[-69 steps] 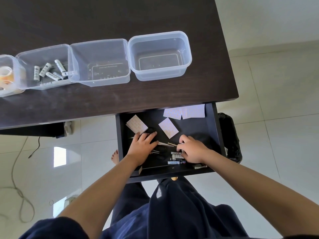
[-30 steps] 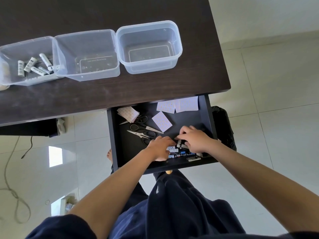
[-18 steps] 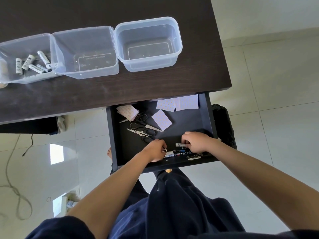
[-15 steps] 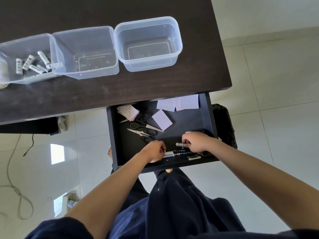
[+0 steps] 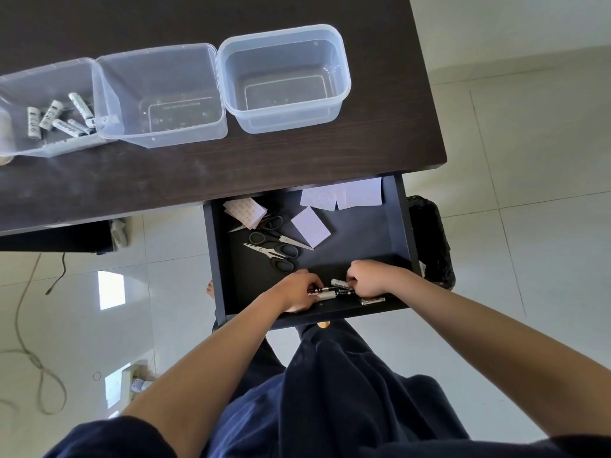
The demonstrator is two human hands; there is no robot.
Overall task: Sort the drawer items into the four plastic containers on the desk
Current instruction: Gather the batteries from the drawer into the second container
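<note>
Left hand: the left hand is low in the drawer, centre of the frame, fingers curled down over the left ends of the loose batteries; a pinch, though which cell I cannot tell.
Right hand: the right hand sits just right of it, fingers curled, nipping the end of a white-and-black cylindrical battery.
Batteries in drawer: a small cluster of slim cylinders, glossy wrappers in white, black and red, lying lengthwise between the two hands near the drawer's front wall.
Drawer: the drawer is pulled out below the table edge, dark matte boards, boxy and shallow.
Scissors: scissors with black loop handles and bright metal blades lie crossed over one another in the drawer's middle left.
Cards: pale rectangular paper cards with a fine dotted print; one loose in the centre, a stack at upper left, two more tucked under the table lip at upper right.
Metal clip: a small flat shiny piece just below the right hand; too small to name surely.
Table: the table is dark wood grain, slightly dusty, filling the upper left of the frame.
Containers: clear, soft-cornered plastic tubs in a row, touching; the right container and the middle container hold nothing visible; the left container holds white cylindrical batteries lying jumbled.
Floor: glossy pale floor tiles with a loose cable at lower left.
</note>
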